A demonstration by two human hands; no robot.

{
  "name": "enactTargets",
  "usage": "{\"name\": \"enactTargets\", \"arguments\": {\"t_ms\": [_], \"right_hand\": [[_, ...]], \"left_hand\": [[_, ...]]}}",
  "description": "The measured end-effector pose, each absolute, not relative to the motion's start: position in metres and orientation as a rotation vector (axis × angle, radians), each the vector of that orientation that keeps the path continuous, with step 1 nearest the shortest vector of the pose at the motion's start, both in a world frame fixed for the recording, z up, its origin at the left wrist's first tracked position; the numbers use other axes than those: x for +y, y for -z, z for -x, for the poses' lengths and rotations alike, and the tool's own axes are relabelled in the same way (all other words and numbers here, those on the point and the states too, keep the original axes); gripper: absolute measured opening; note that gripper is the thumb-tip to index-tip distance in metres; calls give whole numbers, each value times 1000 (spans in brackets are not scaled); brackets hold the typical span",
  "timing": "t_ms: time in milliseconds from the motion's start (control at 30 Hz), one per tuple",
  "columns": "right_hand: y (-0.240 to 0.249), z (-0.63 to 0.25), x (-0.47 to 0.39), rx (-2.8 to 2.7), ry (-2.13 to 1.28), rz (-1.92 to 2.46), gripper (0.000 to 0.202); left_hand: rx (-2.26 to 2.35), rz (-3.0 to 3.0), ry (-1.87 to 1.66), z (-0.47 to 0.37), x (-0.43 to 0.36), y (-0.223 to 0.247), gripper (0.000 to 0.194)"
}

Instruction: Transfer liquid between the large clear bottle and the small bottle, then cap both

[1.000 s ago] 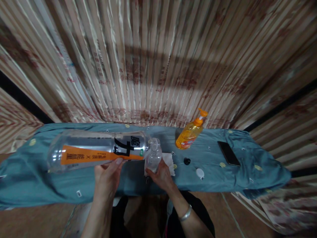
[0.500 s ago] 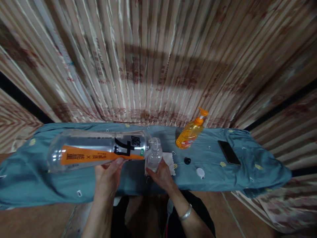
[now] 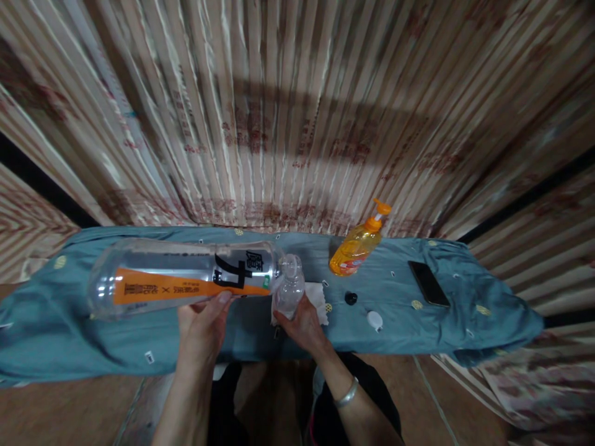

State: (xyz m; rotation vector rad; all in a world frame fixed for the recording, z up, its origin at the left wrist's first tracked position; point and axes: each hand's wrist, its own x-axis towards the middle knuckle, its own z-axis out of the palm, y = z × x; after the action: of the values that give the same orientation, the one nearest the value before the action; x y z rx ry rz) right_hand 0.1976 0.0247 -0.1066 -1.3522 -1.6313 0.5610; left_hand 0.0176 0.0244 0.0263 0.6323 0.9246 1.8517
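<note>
A large clear bottle (image 3: 162, 275) with an orange and black label lies nearly level in the air, its neck pointing right. My left hand (image 3: 204, 322) is closed round its underside near the neck. A small clear bottle (image 3: 289, 294) stands roughly upright, with my right hand (image 3: 304, 325) wrapped round its lower part. The big bottle's mouth is at the small bottle's top; whether they touch is hard to tell. Beneath the small bottle a white cloth (image 3: 318, 300) lies on the table. Any liquid in the two bottles cannot be made out.
On the blue-green tablecloth (image 3: 385, 288) stand an orange pump bottle (image 3: 356, 248), a small black cap (image 3: 351, 298) and a white round lid (image 3: 374, 320). A dark phone (image 3: 428, 284) lies farther right. Behind the table hangs a striped curtain (image 3: 288, 124).
The whole view has shifted very slightly. Both hands keep their hold on the two bottles, with no clear movement between them.
</note>
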Motion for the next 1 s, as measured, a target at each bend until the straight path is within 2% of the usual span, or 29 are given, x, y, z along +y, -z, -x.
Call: {"name": "enactTargets", "arguments": {"t_ms": [400, 800, 1000], "right_hand": [[104, -198, 24, -1624, -598, 1370, 79], [106, -197, 25, -1631, -571, 1325, 77], [106, -197, 24, -1619, -570, 1331, 75]], "left_hand": [[889, -680, -1852, -18, 24, -28, 45], [886, -677, -1860, -18, 25, -26, 37], [942, -646, -1849, -17, 24, -28, 43]]}}
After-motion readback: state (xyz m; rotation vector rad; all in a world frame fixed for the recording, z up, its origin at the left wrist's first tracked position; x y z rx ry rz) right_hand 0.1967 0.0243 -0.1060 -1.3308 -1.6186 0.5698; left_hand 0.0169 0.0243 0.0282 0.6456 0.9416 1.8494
